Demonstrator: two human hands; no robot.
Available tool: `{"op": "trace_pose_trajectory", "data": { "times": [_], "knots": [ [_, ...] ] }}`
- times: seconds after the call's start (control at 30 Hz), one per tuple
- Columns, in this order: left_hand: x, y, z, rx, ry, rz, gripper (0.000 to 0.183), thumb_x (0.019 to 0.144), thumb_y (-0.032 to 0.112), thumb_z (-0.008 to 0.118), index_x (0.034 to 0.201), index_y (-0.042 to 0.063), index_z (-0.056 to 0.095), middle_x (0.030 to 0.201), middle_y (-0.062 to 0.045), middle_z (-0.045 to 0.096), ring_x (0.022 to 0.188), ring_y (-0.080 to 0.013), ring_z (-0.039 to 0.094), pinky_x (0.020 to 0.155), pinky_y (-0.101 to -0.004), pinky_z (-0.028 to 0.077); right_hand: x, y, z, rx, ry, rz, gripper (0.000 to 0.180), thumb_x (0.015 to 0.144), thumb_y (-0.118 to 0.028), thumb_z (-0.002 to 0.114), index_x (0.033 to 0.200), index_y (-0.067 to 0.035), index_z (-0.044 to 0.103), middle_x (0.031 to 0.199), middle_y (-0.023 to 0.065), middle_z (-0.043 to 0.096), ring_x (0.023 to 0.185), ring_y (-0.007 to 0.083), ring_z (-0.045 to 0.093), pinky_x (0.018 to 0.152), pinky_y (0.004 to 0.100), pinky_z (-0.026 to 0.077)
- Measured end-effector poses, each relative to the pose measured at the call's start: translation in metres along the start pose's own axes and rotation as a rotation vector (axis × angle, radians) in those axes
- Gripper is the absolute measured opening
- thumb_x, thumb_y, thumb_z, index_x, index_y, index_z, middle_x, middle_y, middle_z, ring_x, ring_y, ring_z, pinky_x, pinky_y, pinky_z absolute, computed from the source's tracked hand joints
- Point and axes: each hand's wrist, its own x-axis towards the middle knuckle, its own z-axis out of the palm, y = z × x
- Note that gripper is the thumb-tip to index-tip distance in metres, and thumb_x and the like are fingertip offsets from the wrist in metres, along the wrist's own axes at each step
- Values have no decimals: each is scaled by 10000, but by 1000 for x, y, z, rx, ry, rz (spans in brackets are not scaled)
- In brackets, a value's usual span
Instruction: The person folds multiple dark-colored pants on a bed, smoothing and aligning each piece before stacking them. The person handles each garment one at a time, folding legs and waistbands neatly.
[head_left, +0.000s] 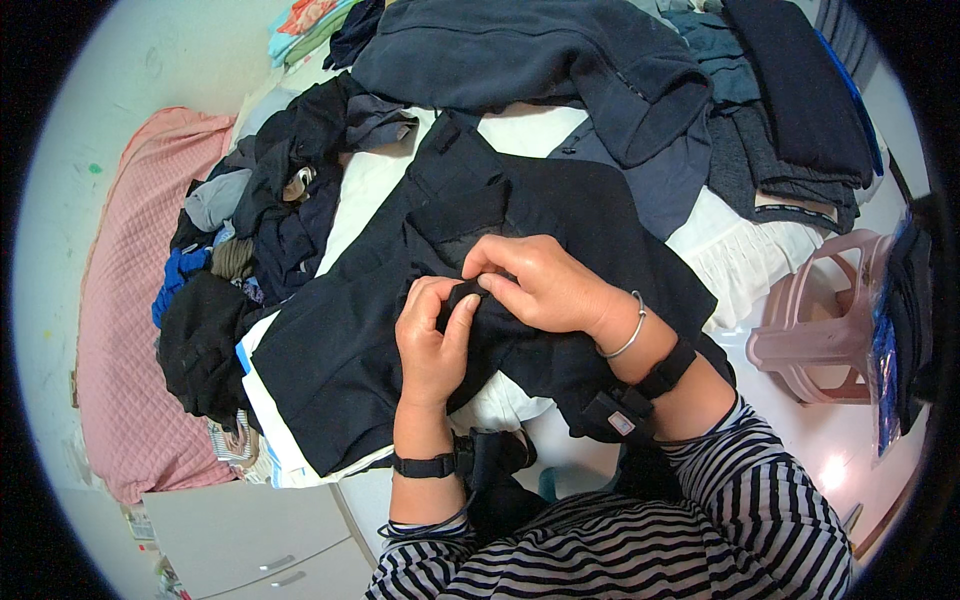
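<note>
A black cloth garment (337, 352) lies spread before me, its upper part bunched into folds near the middle. My left hand (433, 337) pinches an edge of the black cloth between thumb and fingers. Right beside it, my right hand (536, 285) grips the same small stretch of edge, thumb against bent index finger. The fingertips of both hands almost meet there. Which part of the garment they hold is hard to make out, dark on dark. Beneath the garment shows a white sheet (367, 202).
Heaped dark clothes (292, 187) lie on the left beside a pink quilted cover (135, 315). A dark grey fleece jacket (480, 60) spreads across the far side. Folded dark clothes (795, 97) are stacked at right, above a pink plastic stool (795, 337). A grey drawer cabinet (247, 540) stands at lower left.
</note>
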Motion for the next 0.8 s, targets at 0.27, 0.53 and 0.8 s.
{"op": "trace_pose_trajectory", "data": {
  "times": [0.27, 0.53, 0.8],
  "knots": [
    [-3, -3, 4, -37, -31, -19, 86, 873, 4, 647, 945, -20, 607, 920, -80, 605, 838, -185, 571, 780, -287, 463, 0, 5, 1, 198, 3, 136, 152, 846, 13, 653, 947, -20, 544, 821, 98, 649, 754, 209, 660, 667, 335, 515],
    [3, -4, -2, -107, -118, 18, 81, 883, -22, 585, 963, -22, 576, 953, -94, 575, 880, -191, 554, 823, -287, 447, 0, 17, 6, 406, -5, 153, 190, 841, 22, 661, 887, -44, 489, 756, 12, 529, 679, 79, 484, 604, 268, 435],
    [16, -9, -4, -253, -133, -54, 124, 858, 3, 672, 941, 11, 581, 965, -49, 570, 882, -135, 531, 807, -262, 435, 0, 22, 6, 494, -23, 121, 169, 849, 32, 637, 851, -43, 486, 750, 5, 513, 693, 68, 481, 613, 263, 432]
  ]
}}
